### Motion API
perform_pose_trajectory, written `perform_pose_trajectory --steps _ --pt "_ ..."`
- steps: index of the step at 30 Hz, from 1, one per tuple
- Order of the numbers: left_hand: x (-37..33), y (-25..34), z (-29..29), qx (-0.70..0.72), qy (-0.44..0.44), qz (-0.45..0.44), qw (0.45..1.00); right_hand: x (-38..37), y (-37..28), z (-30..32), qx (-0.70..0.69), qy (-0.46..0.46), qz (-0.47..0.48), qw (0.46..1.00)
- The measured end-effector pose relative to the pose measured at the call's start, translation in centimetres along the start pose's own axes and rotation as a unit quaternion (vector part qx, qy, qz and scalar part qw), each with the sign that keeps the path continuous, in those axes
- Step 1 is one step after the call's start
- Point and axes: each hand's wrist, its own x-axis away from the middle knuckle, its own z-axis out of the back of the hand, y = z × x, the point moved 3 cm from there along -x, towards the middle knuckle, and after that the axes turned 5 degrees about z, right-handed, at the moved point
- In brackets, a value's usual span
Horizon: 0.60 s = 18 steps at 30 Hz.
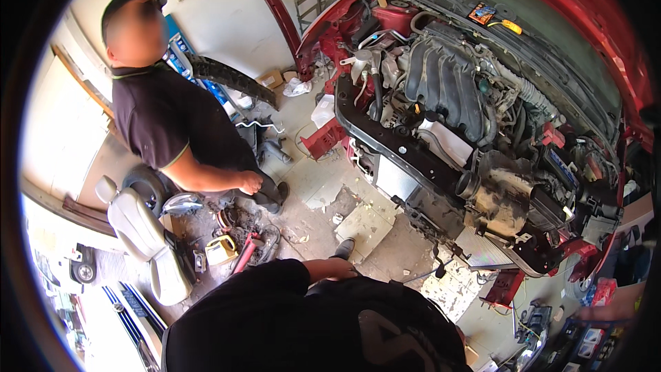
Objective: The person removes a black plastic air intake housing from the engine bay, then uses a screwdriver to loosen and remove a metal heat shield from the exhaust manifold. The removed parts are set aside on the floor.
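Observation:
I look down over my black shirt (pixel 310 331). My left forearm comes out of the sleeve and bends in across my waist. My left hand (pixel 342 270) rests against my front with its fingers tucked out of sight; I cannot see anything in it. My right hand is not visible. A dark shoe (pixel 344 246) shows just beyond the hand. In front stands a red car (pixel 620 48) with the hood up and the front bumper off, so the engine (pixel 441 83) and radiator (pixel 396 180) are exposed.
Another person in a black shirt (pixel 162 117) stands at the left, one hand (pixel 249 182) hanging down. A grey car seat (pixel 141 231), a red-handled jack (pixel 244 255) and a yellow tool (pixel 222 249) lie on the floor. A black bumper piece (pixel 234 79) leans against the wall. A blurred skin-coloured shape (pixel 606 311) sits at the right edge.

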Motion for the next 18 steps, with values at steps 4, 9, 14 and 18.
perform_pose_trajectory --steps 4,9,14,18 --pt "-0.2 1.2 -0.3 0.034 0.070 0.024 0.997 -2.6 1.9 0.4 -0.010 -0.016 0.006 1.000" --pt "6.3 4.6 8.5 0.053 0.103 -0.010 0.993 -7.8 5.6 -7.1 0.002 -0.064 -0.003 0.998" --pt "16.7 12.0 28.8 -0.020 0.096 -0.164 0.982 -8.8 4.6 -11.1 0.015 -0.126 -0.052 0.991" --pt "22.6 16.3 47.4 0.007 0.448 -0.387 0.806 -7.0 -0.3 -9.8 -0.003 -0.116 -0.123 0.986"
